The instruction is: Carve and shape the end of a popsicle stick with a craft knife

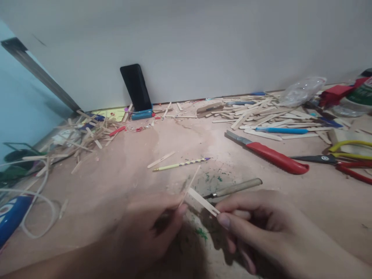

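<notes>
The right hand (261, 228) pinches one end of a flat wooden stick (203, 201) in its grip, thumb on top. The left hand (151, 228), blurred, nips a thinner splinter (190, 186) just left of it — the two pieces cross between the fingertips. Just beyond lies a wooden-handled tool (235, 188) on the surface (116, 166); farther off a striped pencil (180, 164), then — up right — a red knife (270, 154).

Place: a home craft corner.
Signs: wooden sticks (261, 112) strewn over the counter (122, 162), a knife (269, 153), scissors (334, 159).
</notes>
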A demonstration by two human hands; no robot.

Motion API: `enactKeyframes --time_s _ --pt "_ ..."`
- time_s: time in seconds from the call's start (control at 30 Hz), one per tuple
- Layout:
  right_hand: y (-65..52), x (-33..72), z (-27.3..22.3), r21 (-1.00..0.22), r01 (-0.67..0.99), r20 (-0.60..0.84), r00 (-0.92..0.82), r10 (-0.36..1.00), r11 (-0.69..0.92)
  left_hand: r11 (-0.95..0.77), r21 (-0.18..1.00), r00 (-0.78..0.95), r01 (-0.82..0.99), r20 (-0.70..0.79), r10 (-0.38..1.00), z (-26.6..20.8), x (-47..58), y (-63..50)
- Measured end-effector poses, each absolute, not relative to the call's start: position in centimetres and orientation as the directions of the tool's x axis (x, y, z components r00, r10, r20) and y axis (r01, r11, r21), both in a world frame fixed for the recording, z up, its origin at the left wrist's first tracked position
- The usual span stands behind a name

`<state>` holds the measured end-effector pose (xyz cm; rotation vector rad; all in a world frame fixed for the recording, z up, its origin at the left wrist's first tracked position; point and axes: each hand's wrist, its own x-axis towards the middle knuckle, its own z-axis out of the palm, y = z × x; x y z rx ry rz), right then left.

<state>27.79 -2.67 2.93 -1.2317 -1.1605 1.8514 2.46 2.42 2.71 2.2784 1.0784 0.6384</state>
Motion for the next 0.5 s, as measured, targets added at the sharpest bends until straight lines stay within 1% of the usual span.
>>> enactKeyframes --time_s 0.1,0.17,0.27,0.3,0.33,0.43,0.5 --pt "-2.6 27.9 3.0 -0.887 -0.056 -0.397 -0.413 0.819 -0.458 -0.557 0.626 0.581 0.546 0.195 0.790 2.7 2.5 2.4" --pt "-2.6 27.9 3.4 -0.885 -0.029 -0.416 -0.399 0.817 -0.465 -0.558 0.623 0.578 0.549 0.199 0.791 2.6 2.5 2.4" --pt "-2.4 27.9 4.0 -0.944 0.112 -0.331 -0.332 0.883 -0.312 -0.546 0.630 0.566 0.553 0.197 0.801 2.5 2.5 2.4" --pt "-2.4 27.9 4.1 -0.952 0.124 -0.307 -0.329 0.893 -0.282 -0.540 0.636 0.562 0.551 0.196 0.804 2.5 2.5 2.4" --pt "-2.4 27.9 4.0 -0.952 0.108 -0.306 -0.335 0.891 -0.287 -0.535 0.645 0.559 0.546 0.195 0.806 2.6 2.5 2.5" --pt "-2.4 27.9 3.4 -0.908 0.006 -0.390 -0.375 0.841 -0.419 -0.523 0.674 0.552 0.522 0.200 0.809 2.9 2.7 2.8" --pt "-2.3 28.0 3.2 -0.909 0.021 -0.393 -0.372 0.841 -0.415 -0.512 0.697 0.540 0.502 0.210 0.815 3.1 2.9 3.0"
